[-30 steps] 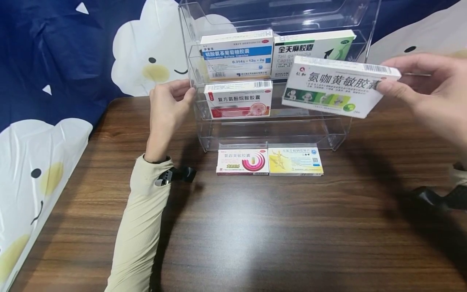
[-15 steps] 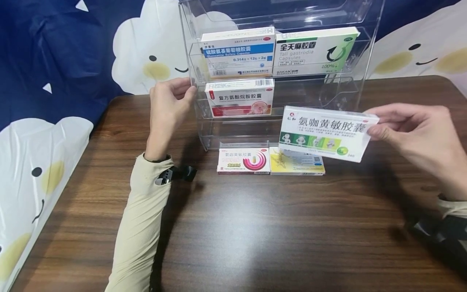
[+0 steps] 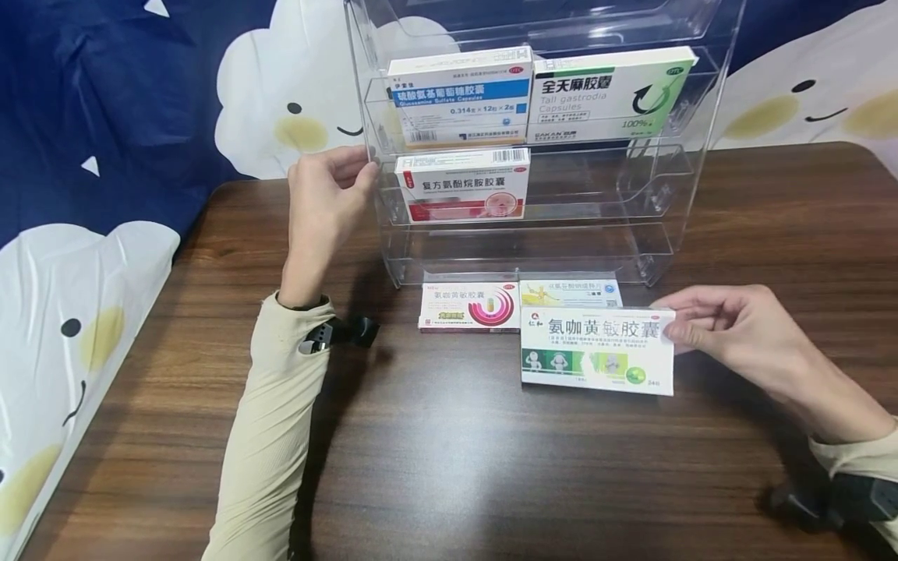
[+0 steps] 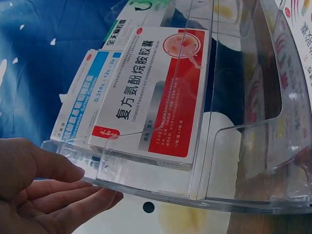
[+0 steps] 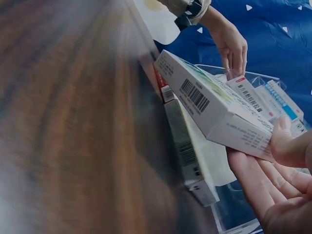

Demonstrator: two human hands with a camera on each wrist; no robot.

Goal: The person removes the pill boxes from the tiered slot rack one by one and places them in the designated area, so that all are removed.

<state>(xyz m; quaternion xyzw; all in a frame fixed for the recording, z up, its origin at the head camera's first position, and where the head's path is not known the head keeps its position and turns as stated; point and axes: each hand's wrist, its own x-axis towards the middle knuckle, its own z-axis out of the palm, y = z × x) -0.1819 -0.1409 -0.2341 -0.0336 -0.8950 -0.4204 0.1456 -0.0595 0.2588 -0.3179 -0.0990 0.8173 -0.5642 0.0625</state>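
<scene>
My right hand (image 3: 730, 327) pinches the right end of a white-and-green medicine box (image 3: 596, 351), held in front of the yellow box (image 3: 571, 293) and partly covering it. In the right wrist view, thumb and fingers grip the white box (image 5: 214, 102) above the other boxes. My left hand (image 3: 326, 202) pinches the left side edge of the clear rack (image 3: 582, 241), its thumb and fingers on either side of the rim in the left wrist view. Beside that hand, a red-and-white box (image 3: 463, 187) stands on a rack tier.
On the tier above stand a blue-and-white box (image 3: 459, 101) and a green-and-white box (image 3: 610, 97). A pink-and-white box (image 3: 468, 307) lies at the rack's foot, left of the yellow one. The wooden table (image 3: 449, 467) stretches in front; a patterned cloth (image 3: 140, 101) hangs behind.
My right hand has carried the white-and-green box down and left, from in front of the rack's middle tier to in front of the yellow box. My left hand has stayed at the rack's side.
</scene>
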